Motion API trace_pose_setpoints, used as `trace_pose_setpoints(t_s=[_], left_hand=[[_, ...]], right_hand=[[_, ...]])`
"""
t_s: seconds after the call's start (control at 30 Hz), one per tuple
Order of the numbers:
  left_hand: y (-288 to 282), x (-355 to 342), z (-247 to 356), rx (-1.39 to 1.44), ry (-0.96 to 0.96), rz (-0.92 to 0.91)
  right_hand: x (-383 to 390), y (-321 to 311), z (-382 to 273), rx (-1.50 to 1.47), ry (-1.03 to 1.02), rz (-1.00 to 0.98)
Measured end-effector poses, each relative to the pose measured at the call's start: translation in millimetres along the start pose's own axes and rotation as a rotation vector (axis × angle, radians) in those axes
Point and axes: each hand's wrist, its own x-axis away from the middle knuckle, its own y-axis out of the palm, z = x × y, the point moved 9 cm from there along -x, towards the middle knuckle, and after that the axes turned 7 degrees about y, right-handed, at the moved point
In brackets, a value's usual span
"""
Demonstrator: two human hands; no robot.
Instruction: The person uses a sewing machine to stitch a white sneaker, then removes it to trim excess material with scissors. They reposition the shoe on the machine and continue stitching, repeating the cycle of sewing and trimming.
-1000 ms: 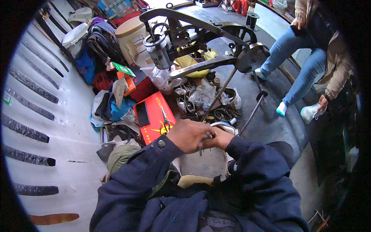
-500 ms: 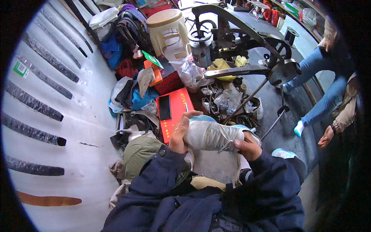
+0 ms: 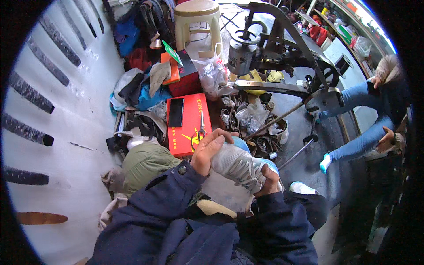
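Note:
I hold a white mesh sneaker (image 3: 234, 163) with pale blue sole and laces, tilted across my lap. My left hand (image 3: 212, 150) grips one end, thumb on top and fingers curled round it. Near the laces at the other end, my right hand (image 3: 268, 181) is closed on it. Just right of my right hand lies another white-and-blue shoe (image 3: 301, 187). Ahead of my left hand is a red box (image 3: 190, 139) carrying a black phone (image 3: 176, 112) and scissors (image 3: 201, 126), whose handles are partly hidden.
A black hand-cranked sewing machine (image 3: 282, 88) stands ahead, with scrap and bags (image 3: 251, 119) beneath. A cream stool (image 3: 196, 11) is behind. Piled cloth (image 3: 143, 168) lies left. Another person (image 3: 375, 128) sits at right in jeans, feet in socks.
A second ago my hands were together ahead of me; half a second ago they held the sneaker, which now slants down rightward. The other person's hand has left the shoe it held at right.

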Motion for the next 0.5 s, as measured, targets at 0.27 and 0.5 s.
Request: trace_pose_setpoints(t_s=[0.27, 0.5], left_hand=[[1.9, -9.0, -3.5, 0.127, -0.01, -0.029], [-0.5, -6.9, -8.6, 0.126, -0.002, -0.036]], right_hand=[[3.0, 0.3, -9.8, 0.02, -0.029, 0.103], [16.3, 2.7, -3.0, -0.045, -0.005, 0.178]])
